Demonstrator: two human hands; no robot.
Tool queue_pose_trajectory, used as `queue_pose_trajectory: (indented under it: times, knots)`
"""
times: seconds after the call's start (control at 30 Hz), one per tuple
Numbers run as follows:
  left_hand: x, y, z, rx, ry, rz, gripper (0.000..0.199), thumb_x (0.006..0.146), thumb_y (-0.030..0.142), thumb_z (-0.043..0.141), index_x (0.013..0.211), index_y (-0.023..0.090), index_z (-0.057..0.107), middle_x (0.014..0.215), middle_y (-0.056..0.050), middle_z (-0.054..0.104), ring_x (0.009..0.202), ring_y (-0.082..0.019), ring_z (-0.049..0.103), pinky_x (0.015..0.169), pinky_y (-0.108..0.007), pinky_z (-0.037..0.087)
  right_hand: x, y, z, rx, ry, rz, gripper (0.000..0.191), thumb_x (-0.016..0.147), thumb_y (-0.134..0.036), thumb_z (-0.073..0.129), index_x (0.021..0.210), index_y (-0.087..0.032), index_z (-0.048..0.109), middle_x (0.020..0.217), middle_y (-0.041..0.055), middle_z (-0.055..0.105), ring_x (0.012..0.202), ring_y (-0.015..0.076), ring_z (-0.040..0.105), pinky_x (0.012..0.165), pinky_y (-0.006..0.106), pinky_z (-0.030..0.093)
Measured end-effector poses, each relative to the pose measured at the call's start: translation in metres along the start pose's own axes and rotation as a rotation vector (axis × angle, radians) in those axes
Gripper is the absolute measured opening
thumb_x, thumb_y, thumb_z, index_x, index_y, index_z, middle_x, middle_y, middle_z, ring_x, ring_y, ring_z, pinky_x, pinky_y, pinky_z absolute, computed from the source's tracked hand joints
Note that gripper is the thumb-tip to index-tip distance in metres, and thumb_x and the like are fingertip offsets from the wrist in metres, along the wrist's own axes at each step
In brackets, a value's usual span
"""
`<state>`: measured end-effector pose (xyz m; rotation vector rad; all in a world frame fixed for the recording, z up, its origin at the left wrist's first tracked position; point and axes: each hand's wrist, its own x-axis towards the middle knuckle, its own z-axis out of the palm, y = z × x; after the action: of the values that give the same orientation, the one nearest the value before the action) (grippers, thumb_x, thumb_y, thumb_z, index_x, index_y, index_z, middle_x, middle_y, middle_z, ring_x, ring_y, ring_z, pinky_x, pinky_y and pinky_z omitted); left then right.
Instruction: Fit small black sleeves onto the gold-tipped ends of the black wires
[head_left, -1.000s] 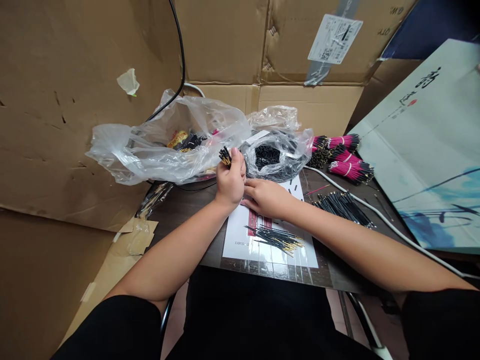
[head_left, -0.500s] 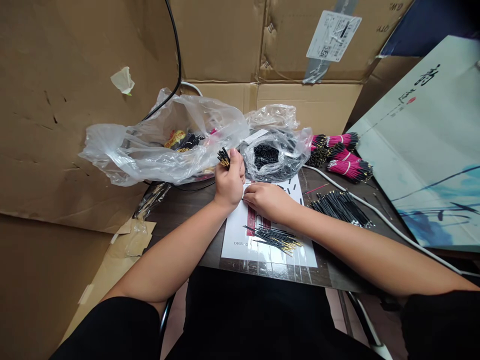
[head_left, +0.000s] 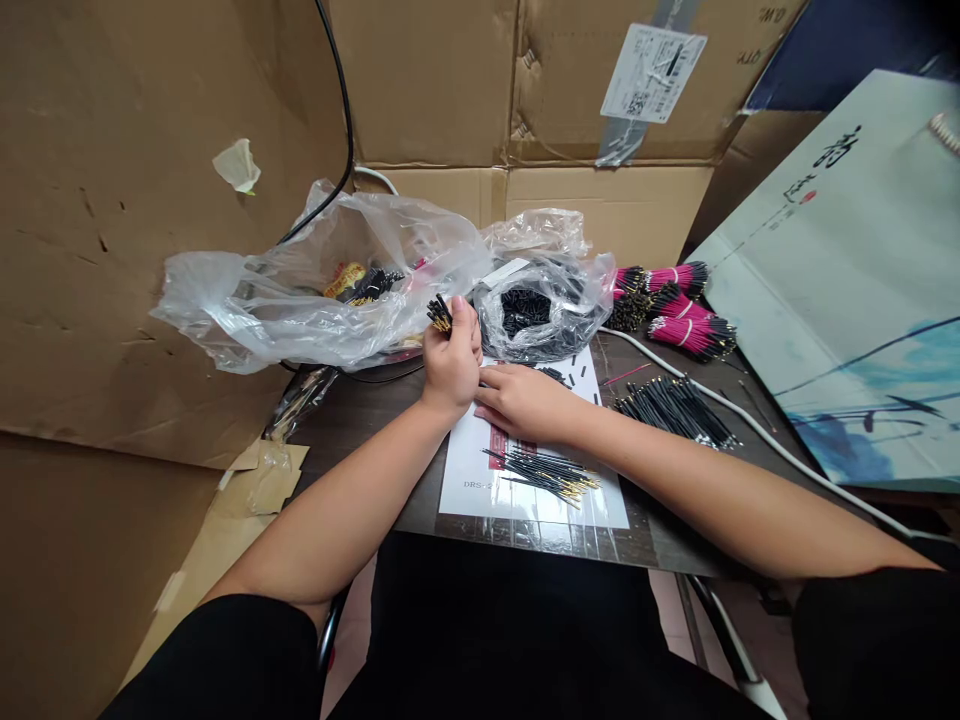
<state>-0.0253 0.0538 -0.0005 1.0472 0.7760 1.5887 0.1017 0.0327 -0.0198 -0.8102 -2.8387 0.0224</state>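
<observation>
My left hand (head_left: 451, 362) is closed round a bundle of black wires (head_left: 439, 314) whose gold ends stick out above the fist. Close against its lower right side is my right hand (head_left: 517, 400), fingers pressed together; what they hold, if anything, is too small to tell. Under both hands lies a white printed sheet (head_left: 459, 500). Loose black wires with gold tips (head_left: 544, 472) rest on the sheet, and small black tubes (head_left: 577, 370) are scattered near its top, partly hidden by my right hand.
Behind the hands are a clear bag of black tubes (head_left: 525, 310) and a larger plastic bag (head_left: 300, 320). To the right lie black wires (head_left: 675, 412), pink bundles (head_left: 686, 335) and a white cable (head_left: 787, 455). Cardboard (head_left: 427, 80) stands behind the table (head_left: 337, 430).
The whole view has shifted slightly. The fingers of my right hand have moved a little against my left fist, which still holds the bundle.
</observation>
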Motion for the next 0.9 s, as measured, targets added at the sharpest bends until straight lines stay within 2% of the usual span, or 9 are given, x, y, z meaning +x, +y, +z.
queue_pose_trajectory:
  times: [0.13, 0.33, 0.43, 0.53, 0.67, 0.73, 0.8, 0.9]
  knots:
    - [-0.001, -0.001, 0.0, 0.027, -0.017, 0.006, 0.049, 0.087, 0.057, 0.05, 0.06, 0.02, 0.032, 0.048, 0.008, 0.023, 0.037, -0.005, 0.018, 0.036, -0.023, 0.015, -0.009, 0.006, -0.004, -0.005, -0.012, 0.015, 0.036, 0.096, -0.033, 0.037, 0.1, -0.012, 0.067, 0.098, 0.0122, 0.064, 0.088, 0.0205, 0.057, 0.084, 0.039, 0.047]
    - [-0.005, -0.002, 0.002, 0.037, -0.078, 0.015, 0.048, 0.089, 0.055, 0.049, 0.061, 0.02, 0.032, 0.048, 0.008, 0.022, 0.038, -0.005, 0.017, 0.036, -0.023, 0.013, -0.031, 0.013, -0.018, -0.025, 0.028, 0.026, 0.034, 0.096, -0.03, 0.04, 0.115, -0.016, 0.063, 0.117, 0.0128, 0.061, 0.098, 0.0216, 0.059, 0.087, 0.04, 0.048]
    - [-0.006, -0.004, 0.003, 0.037, -0.105, 0.004, 0.047, 0.09, 0.055, 0.048, 0.062, 0.02, 0.031, 0.049, 0.008, 0.022, 0.039, -0.005, 0.016, 0.037, -0.023, 0.012, -0.045, 0.022, -0.033, -0.03, 0.064, 0.012, 0.032, 0.095, -0.027, 0.042, 0.116, -0.017, 0.063, 0.119, 0.0105, 0.062, 0.101, 0.0201, 0.058, 0.088, 0.037, 0.048]
    - [-0.005, -0.008, 0.001, 0.067, -0.143, 0.002, 0.046, 0.09, 0.054, 0.048, 0.063, 0.021, 0.033, 0.05, 0.008, 0.024, 0.04, -0.006, 0.019, 0.039, -0.024, 0.014, -0.066, 0.036, -0.053, -0.09, 0.103, 0.063, 0.029, 0.095, -0.022, 0.043, 0.113, -0.019, 0.064, 0.108, 0.0076, 0.065, 0.094, 0.0172, 0.057, 0.083, 0.032, 0.046]
    - [-0.003, -0.015, -0.003, 0.208, -0.216, 0.0, 0.042, 0.094, 0.051, 0.042, 0.065, 0.021, 0.034, 0.051, 0.007, 0.026, 0.043, -0.007, 0.023, 0.043, -0.026, 0.019, -0.098, 0.051, -0.068, -0.311, -0.079, 0.152, 0.024, 0.092, -0.017, 0.047, 0.103, -0.021, 0.067, 0.095, 0.0065, 0.065, 0.086, 0.0188, 0.054, 0.074, 0.033, 0.038]
    - [-0.005, -0.018, -0.004, 0.352, -0.259, 0.044, 0.042, 0.096, 0.049, 0.037, 0.064, 0.021, 0.034, 0.052, 0.005, 0.029, 0.045, -0.008, 0.026, 0.046, -0.027, 0.022, -0.109, 0.05, -0.067, -0.37, -0.161, 0.154, 0.021, 0.09, -0.017, 0.05, 0.101, -0.022, 0.068, 0.092, 0.006, 0.065, 0.082, 0.0189, 0.052, 0.073, 0.033, 0.034]
    - [-0.007, -0.018, -0.006, 0.525, -0.329, 0.15, 0.041, 0.097, 0.044, 0.036, 0.063, 0.02, 0.035, 0.054, 0.004, 0.032, 0.049, -0.009, 0.031, 0.051, -0.027, 0.026, -0.113, 0.046, -0.063, -0.376, -0.199, 0.144, 0.019, 0.09, -0.019, 0.052, 0.099, -0.021, 0.068, 0.089, 0.0057, 0.065, 0.081, 0.0188, 0.051, 0.074, 0.033, 0.031]
    - [-0.012, -0.016, -0.007, 0.725, -0.526, 0.334, 0.032, 0.095, 0.031, 0.041, 0.066, 0.019, 0.039, 0.057, 0.004, 0.036, 0.053, -0.009, 0.034, 0.056, -0.027, 0.029, -0.111, 0.038, -0.055, -0.344, -0.201, 0.151, 0.017, 0.091, -0.021, 0.052, 0.097, -0.021, 0.068, 0.084, 0.0051, 0.065, 0.08, 0.0184, 0.051, 0.076, 0.033, 0.028]
